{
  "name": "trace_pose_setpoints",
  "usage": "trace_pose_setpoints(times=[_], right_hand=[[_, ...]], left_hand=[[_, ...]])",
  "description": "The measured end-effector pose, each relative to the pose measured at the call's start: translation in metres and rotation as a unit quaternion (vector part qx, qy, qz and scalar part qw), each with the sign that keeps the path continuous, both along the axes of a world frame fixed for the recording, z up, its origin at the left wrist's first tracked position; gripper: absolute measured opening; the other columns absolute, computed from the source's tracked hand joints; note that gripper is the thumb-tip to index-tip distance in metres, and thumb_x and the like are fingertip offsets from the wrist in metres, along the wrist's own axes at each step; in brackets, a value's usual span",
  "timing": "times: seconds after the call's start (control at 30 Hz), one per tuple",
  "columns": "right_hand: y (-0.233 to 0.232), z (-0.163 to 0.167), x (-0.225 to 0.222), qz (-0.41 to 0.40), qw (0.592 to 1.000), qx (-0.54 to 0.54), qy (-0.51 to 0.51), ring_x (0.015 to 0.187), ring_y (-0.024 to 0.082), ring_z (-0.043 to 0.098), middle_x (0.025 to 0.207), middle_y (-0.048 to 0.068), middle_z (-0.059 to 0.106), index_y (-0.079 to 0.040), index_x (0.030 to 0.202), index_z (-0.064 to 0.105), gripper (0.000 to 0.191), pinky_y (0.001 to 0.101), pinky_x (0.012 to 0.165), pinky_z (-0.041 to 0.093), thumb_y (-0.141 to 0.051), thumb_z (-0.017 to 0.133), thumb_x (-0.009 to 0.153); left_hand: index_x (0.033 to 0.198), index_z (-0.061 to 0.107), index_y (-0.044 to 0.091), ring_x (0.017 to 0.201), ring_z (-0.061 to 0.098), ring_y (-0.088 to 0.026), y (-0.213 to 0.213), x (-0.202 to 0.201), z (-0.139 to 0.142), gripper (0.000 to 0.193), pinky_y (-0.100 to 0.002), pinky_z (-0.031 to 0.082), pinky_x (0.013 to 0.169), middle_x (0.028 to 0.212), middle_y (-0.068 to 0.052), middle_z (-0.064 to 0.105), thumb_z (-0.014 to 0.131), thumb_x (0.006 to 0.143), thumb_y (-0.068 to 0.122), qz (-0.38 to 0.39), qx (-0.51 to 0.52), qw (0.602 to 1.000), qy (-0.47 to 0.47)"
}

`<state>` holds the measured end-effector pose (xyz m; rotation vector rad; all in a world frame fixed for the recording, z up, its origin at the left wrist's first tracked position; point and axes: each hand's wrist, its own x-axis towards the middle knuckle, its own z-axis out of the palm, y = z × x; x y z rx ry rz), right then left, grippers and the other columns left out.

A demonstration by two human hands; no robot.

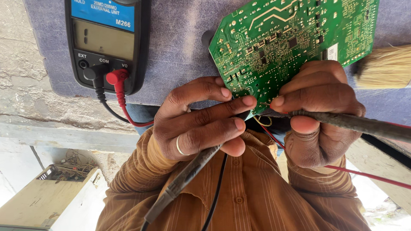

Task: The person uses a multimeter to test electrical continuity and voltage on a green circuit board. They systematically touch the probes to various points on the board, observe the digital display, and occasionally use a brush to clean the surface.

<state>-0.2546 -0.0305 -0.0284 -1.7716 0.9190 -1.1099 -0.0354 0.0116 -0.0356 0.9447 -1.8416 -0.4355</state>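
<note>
A green circuit board (295, 38) lies on a grey-blue cloth (180, 38), and both my hands meet at its near edge. My left hand (199, 122), a ring on one finger, pinches a black test probe (188, 175) whose tip reaches the board's edge. My right hand (319, 111) grips a second dark probe (355, 123) with a red lead (368, 175), and its fingers rest over the board's lower corner. The probe tips themselves are hidden by my fingers. A black multimeter (107, 42) sits at the upper left with a black and a red plug in its sockets.
A pale bristle brush (385, 66) lies at the right edge on the cloth. Below left, an open cream box (55, 188) holds tangled wires. A rough concrete ledge (51, 107) runs under the cloth. My brown striped shirt (248, 196) fills the bottom.
</note>
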Motion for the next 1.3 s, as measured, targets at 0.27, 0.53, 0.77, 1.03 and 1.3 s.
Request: trace_pose_setpoints(times=[0.27,0.53,0.77,1.03,1.3], right_hand=[[0.002,-0.003,-0.001,0.0,1.0,-0.013,-0.009,0.083,0.017,0.059,0.088,0.005,0.065,-0.007,0.099,0.061,0.04,0.0308,0.075,0.046,-0.046,0.059,0.109],[-0.002,-0.011,-0.003,0.019,0.999,-0.013,-0.037,0.08,0.015,0.057,0.087,0.005,0.063,-0.005,0.099,0.063,0.04,0.028,0.071,0.045,-0.043,0.059,0.109],[0.0,-0.01,-0.002,0.014,0.999,-0.005,-0.042,0.084,0.015,0.058,0.09,0.005,0.063,-0.005,0.1,0.062,0.039,0.0289,0.072,0.045,-0.043,0.06,0.109],[0.001,-0.004,0.001,0.022,0.999,0.008,-0.049,0.077,0.015,0.059,0.087,0.008,0.064,-0.003,0.107,0.059,0.04,0.0256,0.07,0.046,-0.042,0.057,0.112],[0.001,-0.006,-0.004,0.013,0.993,0.053,-0.107,0.066,0.014,0.06,0.074,0.007,0.059,-0.001,0.114,0.054,0.042,0.0246,0.058,0.05,-0.042,0.058,0.109]], left_hand=[[0.118,0.067,0.004,0.115,0.062,-0.021,0.002,-0.004,0.005,0.036,-0.038,0.061,0.105,0.114,-0.005,0.077,0.085,0.095,0.023,0.029,0.023,0.999,-0.01],[0.119,0.07,0.003,0.109,0.061,-0.025,-0.002,-0.001,0.011,0.036,-0.035,0.059,0.1,0.112,-0.005,0.075,0.079,0.094,0.028,0.038,0.005,0.997,-0.064],[0.119,0.067,0.003,0.105,0.065,-0.027,-0.002,-0.002,0.01,0.034,-0.037,0.063,0.096,0.103,-0.008,0.07,0.074,0.098,0.029,0.043,0.009,0.997,-0.068],[0.115,0.057,0.006,0.108,0.066,-0.029,0.005,-0.004,0.002,0.029,-0.039,0.064,0.095,0.109,-0.014,0.075,0.067,0.102,0.029,0.042,-0.027,0.998,-0.025],[0.126,0.049,0.007,0.109,0.073,-0.024,0.013,-0.003,0.013,0.05,-0.033,0.063,0.089,0.116,-0.014,0.07,0.091,0.099,0.014,0.004,0.035,0.999,0.0]])
